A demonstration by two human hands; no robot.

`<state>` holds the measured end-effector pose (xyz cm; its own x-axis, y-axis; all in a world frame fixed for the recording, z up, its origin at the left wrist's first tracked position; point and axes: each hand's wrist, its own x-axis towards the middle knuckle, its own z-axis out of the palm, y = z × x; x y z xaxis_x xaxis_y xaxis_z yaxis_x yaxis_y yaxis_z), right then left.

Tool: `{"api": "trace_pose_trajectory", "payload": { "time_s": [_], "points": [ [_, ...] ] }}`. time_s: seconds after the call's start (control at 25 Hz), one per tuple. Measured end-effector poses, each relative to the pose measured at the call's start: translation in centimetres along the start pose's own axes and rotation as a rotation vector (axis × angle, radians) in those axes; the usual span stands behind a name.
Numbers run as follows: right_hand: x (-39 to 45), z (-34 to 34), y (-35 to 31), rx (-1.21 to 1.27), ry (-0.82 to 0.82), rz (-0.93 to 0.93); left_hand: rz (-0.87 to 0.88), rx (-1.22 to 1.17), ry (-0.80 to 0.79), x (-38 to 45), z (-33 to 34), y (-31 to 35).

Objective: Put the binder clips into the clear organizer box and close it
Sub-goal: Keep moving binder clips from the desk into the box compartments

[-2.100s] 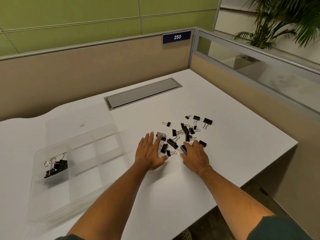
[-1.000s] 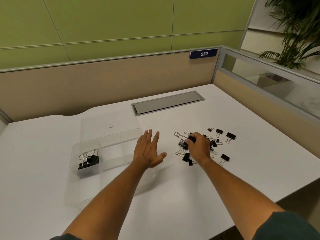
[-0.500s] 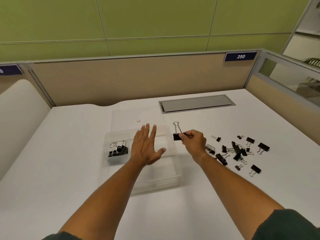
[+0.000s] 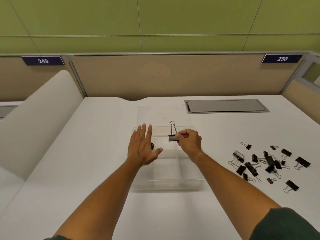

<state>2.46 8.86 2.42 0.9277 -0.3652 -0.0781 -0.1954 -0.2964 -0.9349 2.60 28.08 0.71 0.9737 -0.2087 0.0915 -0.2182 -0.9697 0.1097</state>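
The clear organizer box [image 4: 173, 183] lies open on the white desk, its clear lid [image 4: 155, 111] folded flat behind it. My right hand [image 4: 189, 142] pinches a large black binder clip [image 4: 173, 137] over the box's back compartments, wire handle pointing up. My left hand [image 4: 142, 146] hovers flat with fingers spread over the box's left side, hiding most of the clips inside [image 4: 152, 146]. A pile of several black binder clips [image 4: 266, 161] lies on the desk to the right of the box.
A grey cable hatch [image 4: 225, 106] is set into the desk at the back right. Beige partition panels [image 4: 173, 75] wall the desk's far side. A white rounded divider [image 4: 38, 115] rises on the left.
My right hand picked a large clip from the pile and carried it left over the box. My head turned left, so the box now sits in the middle of the view.
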Motion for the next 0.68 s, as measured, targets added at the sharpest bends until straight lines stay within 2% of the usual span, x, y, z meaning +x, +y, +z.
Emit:
{"api": "trace_pose_trajectory", "payload": {
  "time_s": [0.48, 0.68],
  "points": [
    [-1.0, 8.8, -2.1, -0.25, -0.199, -0.078, -0.061, 0.006, -0.024, -1.4, 0.6, -7.0],
    [-0.6, 11.1, -2.2, -0.341, -0.291, -0.036, -0.077, -0.011, -0.034, -1.3, 1.0, -8.5]
  ]
}}
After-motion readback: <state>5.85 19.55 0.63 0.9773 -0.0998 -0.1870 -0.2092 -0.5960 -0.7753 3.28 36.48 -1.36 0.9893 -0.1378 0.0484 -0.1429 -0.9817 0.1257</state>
